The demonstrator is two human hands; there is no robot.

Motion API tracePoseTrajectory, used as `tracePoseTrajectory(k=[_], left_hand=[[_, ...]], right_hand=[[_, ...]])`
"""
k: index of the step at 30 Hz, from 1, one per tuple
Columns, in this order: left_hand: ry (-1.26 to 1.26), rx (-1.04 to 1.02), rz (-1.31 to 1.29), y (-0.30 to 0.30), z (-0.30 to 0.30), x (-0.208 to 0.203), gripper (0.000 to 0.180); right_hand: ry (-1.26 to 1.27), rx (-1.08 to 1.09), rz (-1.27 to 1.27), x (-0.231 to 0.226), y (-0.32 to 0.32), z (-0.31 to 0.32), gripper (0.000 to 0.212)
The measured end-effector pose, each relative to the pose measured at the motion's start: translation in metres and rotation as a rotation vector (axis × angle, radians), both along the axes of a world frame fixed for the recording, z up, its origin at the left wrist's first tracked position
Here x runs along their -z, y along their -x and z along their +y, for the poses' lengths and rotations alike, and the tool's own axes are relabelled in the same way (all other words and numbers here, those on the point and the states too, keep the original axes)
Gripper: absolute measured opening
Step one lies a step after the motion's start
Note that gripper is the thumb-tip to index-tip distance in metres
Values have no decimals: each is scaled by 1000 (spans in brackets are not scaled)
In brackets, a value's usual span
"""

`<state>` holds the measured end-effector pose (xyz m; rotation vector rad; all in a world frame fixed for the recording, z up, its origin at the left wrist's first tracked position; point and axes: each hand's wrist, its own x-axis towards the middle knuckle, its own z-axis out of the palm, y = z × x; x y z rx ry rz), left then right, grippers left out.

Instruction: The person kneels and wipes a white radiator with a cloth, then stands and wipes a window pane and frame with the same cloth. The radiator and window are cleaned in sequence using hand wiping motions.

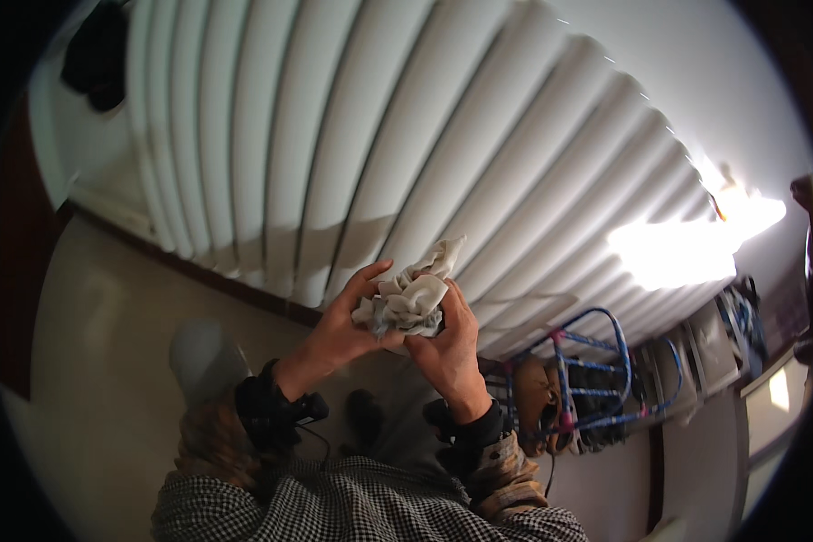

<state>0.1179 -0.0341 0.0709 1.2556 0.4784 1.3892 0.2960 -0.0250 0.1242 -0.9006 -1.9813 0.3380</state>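
Observation:
A crumpled off-white cloth with greyish patches is bunched up in front of my body, one loose end sticking up at the top. My left hand grips it from the left, the thumb up along its side. From the right, my right hand is closed on the same cloth, its fingers partly hidden behind the folds. Black bands wrap both wrists, and a thin cable hangs from the left one.
A tall white ribbed panel stands just beyond my hands. At the right is a blue tubular rack with brown and dark shoes by it. Bright light falls above the rack. Pale floor lies to the left.

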Motion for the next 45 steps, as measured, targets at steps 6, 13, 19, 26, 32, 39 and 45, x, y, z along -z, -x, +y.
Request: tracePoseTrajectory(k=[6, 13, 19, 26, 32, 39, 45], left_hand=[[113, -371, 43, 63, -20, 31, 16], [261, -679, 172, 121, -43, 64, 32], [271, -873, 179, 158, -63, 73, 33], [-400, -1596, 721, 163, -85, 56, 20], [-266, -1025, 755, 159, -107, 61, 48], [-196, -912, 774, 183, -128, 70, 88], [-72, -859, 623, 172, -116, 64, 94]], right_hand=[[738, -407, 434, 39, 55, 24, 78], [1043, -597, 568, 94, 126, 25, 54], [1354, -606, 840, 106, 174, 17, 28], [1276, -281, 654, 132, 212, 28, 22], [1191, -422, 385, 133, 228, 5, 38], [1149, -490, 399, 98, 231, -18, 48], [1209, -654, 514, 86, 226, -8, 53]])
